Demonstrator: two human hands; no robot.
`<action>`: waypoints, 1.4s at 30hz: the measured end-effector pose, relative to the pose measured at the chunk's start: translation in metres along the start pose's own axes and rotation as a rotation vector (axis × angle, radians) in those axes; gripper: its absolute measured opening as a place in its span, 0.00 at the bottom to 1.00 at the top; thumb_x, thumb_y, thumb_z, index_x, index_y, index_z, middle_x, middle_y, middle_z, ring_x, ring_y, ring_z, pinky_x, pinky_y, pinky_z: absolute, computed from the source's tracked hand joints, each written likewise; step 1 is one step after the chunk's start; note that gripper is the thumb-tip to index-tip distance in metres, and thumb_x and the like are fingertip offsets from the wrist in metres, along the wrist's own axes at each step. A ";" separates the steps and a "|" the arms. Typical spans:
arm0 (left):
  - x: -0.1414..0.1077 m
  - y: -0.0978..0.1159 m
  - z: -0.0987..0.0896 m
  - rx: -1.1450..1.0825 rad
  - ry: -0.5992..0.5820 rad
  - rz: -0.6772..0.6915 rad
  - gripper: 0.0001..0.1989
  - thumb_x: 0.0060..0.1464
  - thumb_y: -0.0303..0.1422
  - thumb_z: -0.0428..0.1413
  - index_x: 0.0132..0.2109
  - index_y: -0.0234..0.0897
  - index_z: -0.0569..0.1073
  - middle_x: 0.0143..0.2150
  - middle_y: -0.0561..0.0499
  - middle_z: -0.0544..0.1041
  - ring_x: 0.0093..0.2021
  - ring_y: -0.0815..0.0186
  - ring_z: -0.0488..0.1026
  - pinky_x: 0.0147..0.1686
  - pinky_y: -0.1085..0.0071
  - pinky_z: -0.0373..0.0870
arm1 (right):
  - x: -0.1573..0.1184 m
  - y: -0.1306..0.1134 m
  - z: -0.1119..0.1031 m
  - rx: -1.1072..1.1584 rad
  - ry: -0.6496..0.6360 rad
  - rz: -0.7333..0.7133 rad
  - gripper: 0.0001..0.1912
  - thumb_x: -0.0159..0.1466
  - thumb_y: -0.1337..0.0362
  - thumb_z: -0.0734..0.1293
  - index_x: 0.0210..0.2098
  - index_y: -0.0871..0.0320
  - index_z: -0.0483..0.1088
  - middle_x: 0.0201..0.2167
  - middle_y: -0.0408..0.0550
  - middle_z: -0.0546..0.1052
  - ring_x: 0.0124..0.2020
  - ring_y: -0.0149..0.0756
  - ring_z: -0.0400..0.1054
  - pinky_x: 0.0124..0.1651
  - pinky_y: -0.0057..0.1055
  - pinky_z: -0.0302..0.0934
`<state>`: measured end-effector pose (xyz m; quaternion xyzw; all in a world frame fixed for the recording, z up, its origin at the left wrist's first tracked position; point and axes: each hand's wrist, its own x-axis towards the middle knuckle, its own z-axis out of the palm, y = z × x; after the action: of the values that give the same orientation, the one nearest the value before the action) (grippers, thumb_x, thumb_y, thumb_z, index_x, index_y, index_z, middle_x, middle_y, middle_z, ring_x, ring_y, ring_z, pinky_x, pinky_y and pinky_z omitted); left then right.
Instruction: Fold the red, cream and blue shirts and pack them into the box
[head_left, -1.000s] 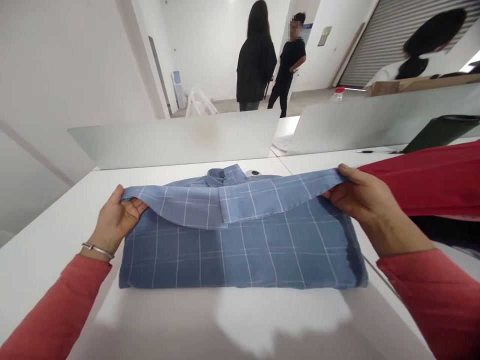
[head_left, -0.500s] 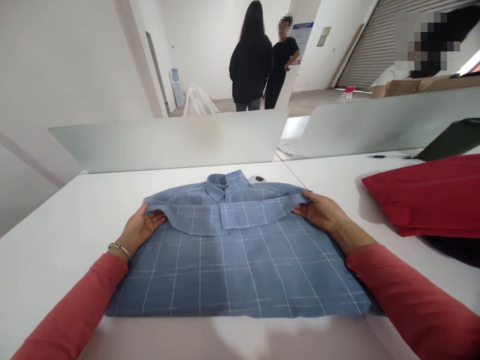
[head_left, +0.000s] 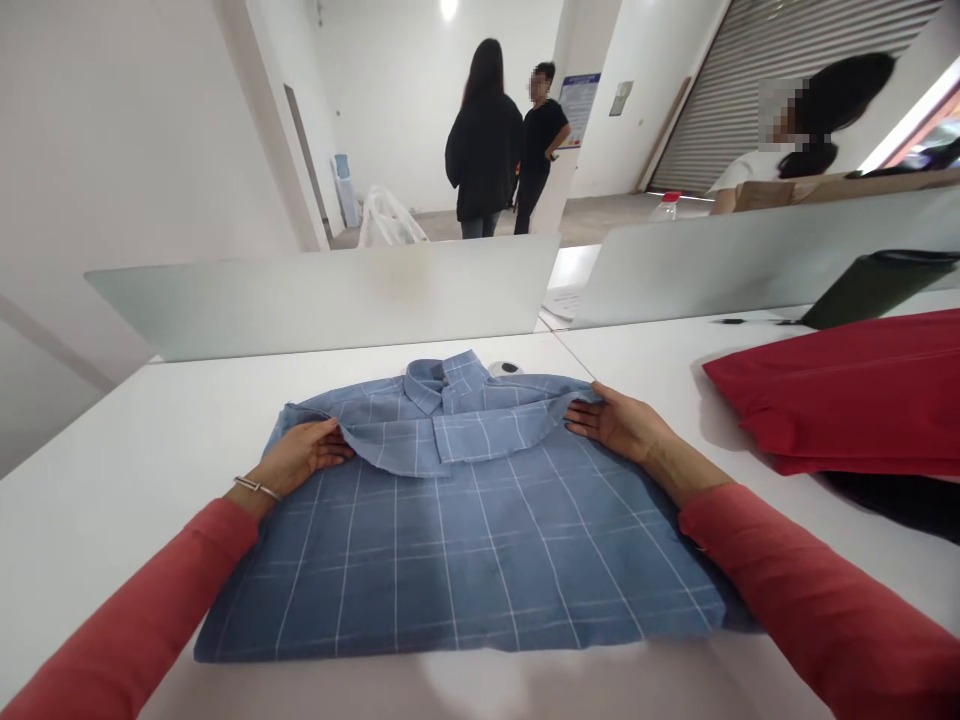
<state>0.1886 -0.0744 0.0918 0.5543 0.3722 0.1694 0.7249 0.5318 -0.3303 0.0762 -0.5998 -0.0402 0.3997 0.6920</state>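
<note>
A blue shirt with a white windowpane check lies spread on the white table, its collar pointing away from me. Its hem is turned up in a curved band below the collar. My left hand pinches the left end of that band between thumb and fingers, palm inward. At the right shoulder, my right hand grips the band's other end, thumb on top and fingers under the cloth. A bracelet circles my left wrist.
Red folded cloth lies on the table at right, with black fabric under it and a dark green item behind. Frosted partitions line the table's far edge. A round white object sits behind the collar. Several people are beyond.
My left hand has moved inward, to the right, along the band, leaving the shirt's left shoulder corner. My right hand keeps its hold. The camera view has shifted slightly.
</note>
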 end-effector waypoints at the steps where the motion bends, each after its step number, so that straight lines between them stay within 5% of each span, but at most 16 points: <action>1: 0.002 0.000 0.002 -0.040 0.011 0.012 0.09 0.51 0.33 0.54 0.35 0.29 0.72 0.33 0.41 0.75 0.33 0.62 0.73 0.32 0.70 0.70 | 0.001 0.002 -0.001 0.010 -0.005 -0.015 0.10 0.65 0.60 0.54 0.37 0.59 0.62 0.36 0.53 0.71 0.34 0.37 0.70 0.34 0.32 0.66; 8: 0.010 0.003 0.012 -0.170 0.128 0.184 0.13 0.47 0.24 0.53 0.42 0.38 0.69 0.48 0.50 0.70 0.44 0.64 0.69 0.37 0.71 0.68 | -0.005 0.004 0.005 -0.176 0.068 -0.138 0.09 0.61 0.61 0.58 0.39 0.58 0.62 0.50 0.55 0.66 0.38 0.38 0.69 0.34 0.33 0.66; 13: 0.013 0.015 0.027 0.417 0.113 0.355 0.20 0.46 0.30 0.55 0.48 0.34 0.66 0.49 0.44 0.68 0.50 0.58 0.65 0.46 0.65 0.64 | -0.018 -0.011 0.031 -0.443 0.112 -0.313 0.15 0.54 0.65 0.67 0.41 0.56 0.64 0.47 0.50 0.68 0.44 0.38 0.65 0.34 0.27 0.63; 17: 0.025 0.017 0.059 0.919 -0.058 0.694 0.27 0.40 0.29 0.56 0.51 0.33 0.64 0.59 0.41 0.57 0.59 0.53 0.55 0.57 0.58 0.53 | -0.018 -0.020 0.068 -0.800 0.001 -0.483 0.19 0.55 0.65 0.64 0.47 0.57 0.62 0.48 0.49 0.68 0.45 0.37 0.64 0.39 0.27 0.62; 20: 0.041 0.012 0.089 1.160 -0.112 0.794 0.31 0.36 0.27 0.57 0.52 0.33 0.63 0.58 0.40 0.58 0.60 0.52 0.53 0.59 0.56 0.50 | -0.004 -0.021 0.099 -1.004 -0.070 -0.496 0.21 0.57 0.65 0.62 0.50 0.60 0.60 0.46 0.50 0.69 0.42 0.34 0.65 0.41 0.27 0.60; 27: 0.072 0.008 0.133 1.606 0.151 0.871 0.23 0.41 0.24 0.53 0.49 0.32 0.65 0.55 0.39 0.62 0.60 0.47 0.49 0.55 0.46 0.48 | 0.044 -0.023 0.151 -1.178 0.023 -0.479 0.21 0.60 0.62 0.58 0.51 0.64 0.59 0.37 0.54 0.73 0.35 0.36 0.67 0.38 0.29 0.59; 33: 0.084 -0.008 0.146 1.504 0.086 0.793 0.23 0.44 0.26 0.52 0.51 0.30 0.65 0.51 0.39 0.68 0.60 0.50 0.52 0.58 0.48 0.42 | 0.064 -0.030 0.163 -1.342 -0.063 -0.450 0.24 0.62 0.52 0.56 0.53 0.58 0.59 0.28 0.49 0.73 0.25 0.34 0.67 0.34 0.30 0.59; 37: 0.092 -0.015 0.149 1.244 0.055 0.721 0.27 0.44 0.35 0.55 0.52 0.29 0.62 0.51 0.38 0.68 0.56 0.52 0.59 0.58 0.53 0.45 | 0.075 -0.031 0.163 -1.407 -0.155 -0.385 0.25 0.62 0.47 0.54 0.40 0.61 0.68 0.21 0.49 0.71 0.20 0.35 0.65 0.29 0.30 0.59; 42: 0.099 -0.015 0.151 1.050 0.117 0.668 0.29 0.47 0.34 0.56 0.54 0.27 0.57 0.42 0.43 0.73 0.47 0.59 0.67 0.53 0.62 0.56 | 0.078 -0.031 0.156 -1.409 -0.052 -0.395 0.22 0.62 0.52 0.54 0.29 0.62 0.69 0.20 0.51 0.71 0.24 0.34 0.66 0.30 0.27 0.58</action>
<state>0.3614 -0.1163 0.0599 0.9129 0.2513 0.2115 0.2423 0.5173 -0.1575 0.1131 -0.8744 -0.4117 0.1610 0.1998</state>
